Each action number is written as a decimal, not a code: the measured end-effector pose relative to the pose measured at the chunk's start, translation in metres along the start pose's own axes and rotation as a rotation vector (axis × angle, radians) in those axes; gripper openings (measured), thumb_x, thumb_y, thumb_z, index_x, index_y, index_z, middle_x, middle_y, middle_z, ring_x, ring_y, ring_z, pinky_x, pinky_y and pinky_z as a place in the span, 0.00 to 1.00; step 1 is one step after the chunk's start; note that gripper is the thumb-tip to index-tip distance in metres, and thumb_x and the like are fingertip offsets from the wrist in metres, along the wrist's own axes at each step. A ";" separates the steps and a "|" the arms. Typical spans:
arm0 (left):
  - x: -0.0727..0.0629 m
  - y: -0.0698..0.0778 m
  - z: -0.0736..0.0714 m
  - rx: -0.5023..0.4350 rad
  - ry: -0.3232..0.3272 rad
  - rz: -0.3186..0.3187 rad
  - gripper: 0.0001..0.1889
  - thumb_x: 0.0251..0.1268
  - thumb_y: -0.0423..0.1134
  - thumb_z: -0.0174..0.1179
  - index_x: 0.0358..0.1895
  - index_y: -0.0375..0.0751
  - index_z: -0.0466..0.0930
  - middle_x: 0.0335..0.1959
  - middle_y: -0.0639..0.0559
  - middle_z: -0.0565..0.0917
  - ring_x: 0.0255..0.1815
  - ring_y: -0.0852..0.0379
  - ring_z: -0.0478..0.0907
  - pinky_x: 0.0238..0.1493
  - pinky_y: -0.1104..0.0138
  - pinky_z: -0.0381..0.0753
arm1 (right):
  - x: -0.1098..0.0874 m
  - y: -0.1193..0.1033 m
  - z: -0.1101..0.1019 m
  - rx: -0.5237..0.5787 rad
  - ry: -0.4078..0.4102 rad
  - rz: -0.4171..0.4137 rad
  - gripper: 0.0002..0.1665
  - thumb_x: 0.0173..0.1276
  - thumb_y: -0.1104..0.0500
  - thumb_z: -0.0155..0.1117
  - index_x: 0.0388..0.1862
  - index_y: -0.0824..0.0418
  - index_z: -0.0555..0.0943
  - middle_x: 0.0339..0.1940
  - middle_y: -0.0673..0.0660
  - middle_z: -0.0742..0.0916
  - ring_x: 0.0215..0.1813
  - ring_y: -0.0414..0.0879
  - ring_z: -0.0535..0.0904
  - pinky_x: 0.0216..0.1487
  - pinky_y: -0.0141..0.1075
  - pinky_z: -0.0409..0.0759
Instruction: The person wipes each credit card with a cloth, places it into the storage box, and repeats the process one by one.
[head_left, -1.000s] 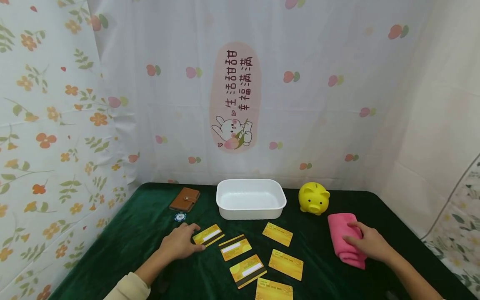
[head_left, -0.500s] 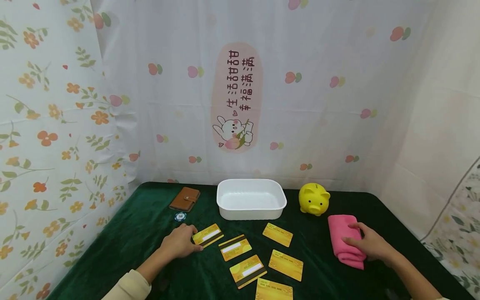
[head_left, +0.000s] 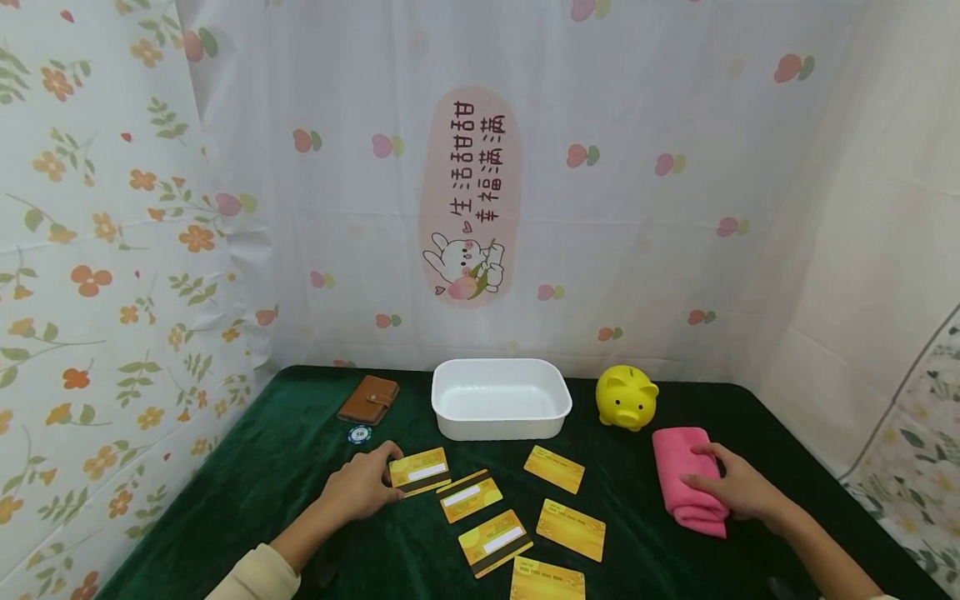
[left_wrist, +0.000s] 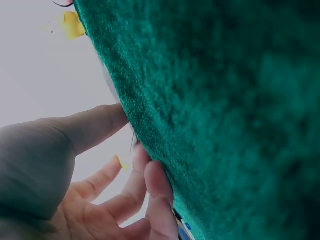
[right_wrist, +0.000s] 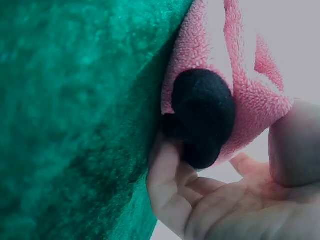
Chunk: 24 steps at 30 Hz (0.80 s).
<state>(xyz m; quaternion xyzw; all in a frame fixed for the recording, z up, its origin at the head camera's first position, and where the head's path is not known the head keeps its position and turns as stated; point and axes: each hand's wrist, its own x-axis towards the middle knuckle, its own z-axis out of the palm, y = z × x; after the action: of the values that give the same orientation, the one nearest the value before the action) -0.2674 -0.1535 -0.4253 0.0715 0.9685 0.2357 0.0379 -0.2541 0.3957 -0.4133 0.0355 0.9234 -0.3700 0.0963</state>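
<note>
At the left of the card group, my left hand pinches a gold bank card by its left end, thumb near and fingers far. The card is tilted, its striped back showing. In the left wrist view the card is mostly hidden behind the fingers. Far to the right, my right hand grips a rolled pink towel, with thumb and fingers bent around its right side. From the right wrist, a black rounded soft thing shows against the towel's end, beside the fingers.
Several more gold cards lie between the hands, such as a striped card and a plain card. Behind stand a white tub and a yellow piggy bank. A brown wallet and a poker chip lie back left.
The card at my left hand was flatter on the cloth; it is now turned and tilted up in the fingers. My right hand and the towel stay nearly in place.
</note>
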 end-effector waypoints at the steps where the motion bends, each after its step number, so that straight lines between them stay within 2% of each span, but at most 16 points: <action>1: 0.000 0.000 0.000 -0.015 0.002 0.005 0.25 0.54 0.40 0.74 0.54 0.47 0.74 0.31 0.53 0.78 0.28 0.56 0.73 0.28 0.62 0.73 | -0.001 0.000 0.000 0.004 0.003 -0.003 0.49 0.68 0.41 0.65 0.72 0.70 0.56 0.50 0.73 0.69 0.31 0.50 0.72 0.28 0.40 0.76; 4: 0.002 0.000 0.000 -0.067 0.013 0.027 0.23 0.56 0.37 0.72 0.54 0.47 0.75 0.31 0.53 0.78 0.28 0.57 0.73 0.29 0.63 0.74 | -0.003 -0.003 0.000 0.013 0.014 -0.014 0.47 0.69 0.43 0.64 0.72 0.69 0.56 0.53 0.74 0.69 0.35 0.51 0.73 0.30 0.41 0.78; 8: 0.004 -0.001 0.000 -0.156 0.060 0.058 0.21 0.57 0.33 0.70 0.54 0.45 0.76 0.32 0.51 0.80 0.30 0.57 0.74 0.31 0.63 0.76 | -0.004 -0.006 0.001 0.007 0.029 -0.038 0.45 0.69 0.44 0.64 0.72 0.68 0.57 0.60 0.79 0.65 0.45 0.57 0.72 0.34 0.42 0.77; 12: 0.004 -0.002 -0.002 -0.229 0.126 0.062 0.20 0.58 0.29 0.68 0.54 0.41 0.77 0.34 0.49 0.81 0.32 0.57 0.75 0.31 0.64 0.78 | -0.002 -0.007 0.003 -0.032 0.050 -0.051 0.46 0.69 0.42 0.64 0.72 0.68 0.58 0.67 0.82 0.61 0.54 0.66 0.67 0.43 0.48 0.78; 15: 0.003 -0.002 -0.003 -0.246 0.152 0.066 0.19 0.58 0.28 0.67 0.53 0.38 0.77 0.34 0.49 0.81 0.31 0.57 0.76 0.28 0.66 0.77 | -0.001 -0.007 0.005 -0.047 0.074 -0.053 0.46 0.68 0.41 0.64 0.72 0.68 0.59 0.68 0.83 0.60 0.56 0.69 0.66 0.47 0.53 0.78; 21: 0.003 -0.004 -0.005 -0.302 0.129 0.075 0.13 0.59 0.28 0.66 0.48 0.35 0.81 0.33 0.49 0.81 0.27 0.59 0.76 0.26 0.67 0.78 | -0.001 -0.007 0.008 -0.034 0.099 -0.070 0.43 0.67 0.43 0.66 0.71 0.67 0.63 0.68 0.81 0.62 0.56 0.68 0.67 0.48 0.53 0.79; 24: 0.003 -0.003 -0.008 -0.380 0.118 0.063 0.12 0.61 0.28 0.66 0.48 0.35 0.81 0.35 0.49 0.81 0.26 0.58 0.79 0.27 0.66 0.81 | -0.002 -0.008 0.009 -0.029 0.117 -0.082 0.42 0.67 0.45 0.67 0.70 0.66 0.64 0.66 0.80 0.65 0.54 0.65 0.69 0.43 0.47 0.79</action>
<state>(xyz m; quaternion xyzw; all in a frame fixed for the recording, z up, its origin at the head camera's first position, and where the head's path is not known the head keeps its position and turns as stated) -0.2711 -0.1593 -0.4196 0.0792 0.9044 0.4191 -0.0134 -0.2521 0.3840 -0.4138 0.0180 0.9334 -0.3573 0.0274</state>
